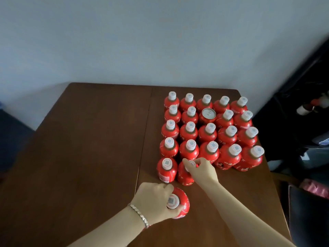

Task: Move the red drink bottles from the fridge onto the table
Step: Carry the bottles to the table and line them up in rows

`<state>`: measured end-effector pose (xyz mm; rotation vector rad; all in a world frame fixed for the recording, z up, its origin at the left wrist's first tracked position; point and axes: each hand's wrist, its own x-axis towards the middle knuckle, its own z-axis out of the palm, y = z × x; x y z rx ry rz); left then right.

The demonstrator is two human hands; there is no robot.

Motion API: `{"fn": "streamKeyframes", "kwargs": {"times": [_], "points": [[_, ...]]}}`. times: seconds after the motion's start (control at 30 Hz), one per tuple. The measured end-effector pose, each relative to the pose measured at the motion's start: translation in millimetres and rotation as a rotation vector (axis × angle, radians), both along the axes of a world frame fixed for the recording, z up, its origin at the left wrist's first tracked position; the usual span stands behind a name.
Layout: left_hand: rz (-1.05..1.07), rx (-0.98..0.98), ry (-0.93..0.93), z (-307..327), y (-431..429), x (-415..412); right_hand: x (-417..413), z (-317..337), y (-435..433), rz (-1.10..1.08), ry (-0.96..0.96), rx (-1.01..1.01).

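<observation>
Now, left hand (153,200) gripping rounded red bottle (184,202), right hand (203,169) pinching white cap (192,163), wooden table (89,139).

Plain room in a home, by the look of it: brown wooden table (89,148) tucked into a bare pale wall (124,41) corner, dark clutter (302,157) heaped alongside.

Twenty-two round red drink bottles with white caps (188,134) are in view, twenty-one of them grouped toward the far right corner of the single brown wooden table (89,148). One red metal can with a silver pull-tab top (208,114) stands among them.
</observation>
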<state>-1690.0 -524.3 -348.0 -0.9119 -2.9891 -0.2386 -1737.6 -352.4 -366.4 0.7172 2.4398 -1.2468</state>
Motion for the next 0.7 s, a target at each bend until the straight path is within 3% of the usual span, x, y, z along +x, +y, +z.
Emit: {"fn": "streamKeyframes", "kwargs": {"times": [0.1,0.2,0.3,0.37,0.43,0.7], "points": [[-0.006,0.015,-0.008,1,5,-2,16,1,15,0.146,-0.024,0.012],[-0.002,0.086,-0.035,5,17,-4,42,7,40,0.395,0.113,0.141],[0.009,0.090,-0.118,8,41,-4,59,8,59,0.713,0.128,0.057],[-0.014,0.065,-0.201,7,63,-5,66,2,66,0.793,0.100,0.049],[-0.023,0.060,-0.251,4,87,-7,72,-7,71,0.730,0.171,0.118],[-0.001,0.003,-0.211,-8,144,-31,63,-35,122,0.099,0.239,0.142]]}}
